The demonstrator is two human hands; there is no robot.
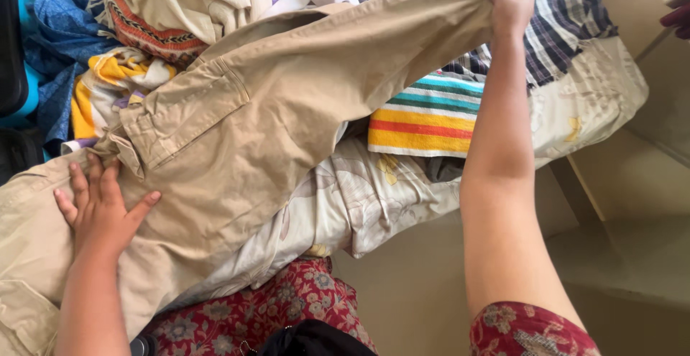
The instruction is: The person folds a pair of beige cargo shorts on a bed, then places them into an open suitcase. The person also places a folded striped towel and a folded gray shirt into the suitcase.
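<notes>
Fingers of the right hand (512, 7) clench the khaki trousers' (287, 104) end, arm outstretched; left hand (100, 209) presses flat, splayed.

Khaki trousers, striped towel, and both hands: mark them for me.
khaki trousers (287, 90), head view, mid-leg fabric.
striped towel (431, 119), head view, yellow band.
left hand (100, 209), head view, back of hand.
right hand (512, 10), head view, knuckles.

Brightness: even, soft daylight, moderately bright.
Source: seemingly above the khaki trousers (273, 126); no lamp or window visible.
Shadows: soft, under the trousers' far fold and beneath the right forearm.
Glare: none; mild sheen on the floral sheet (366, 198) just below the trousers.
Focus: trousers sharp; red patterned cloth (273, 313) nearest the camera slightly soft.
Edge distortion: slight wide-angle stretch toward corners.
</notes>
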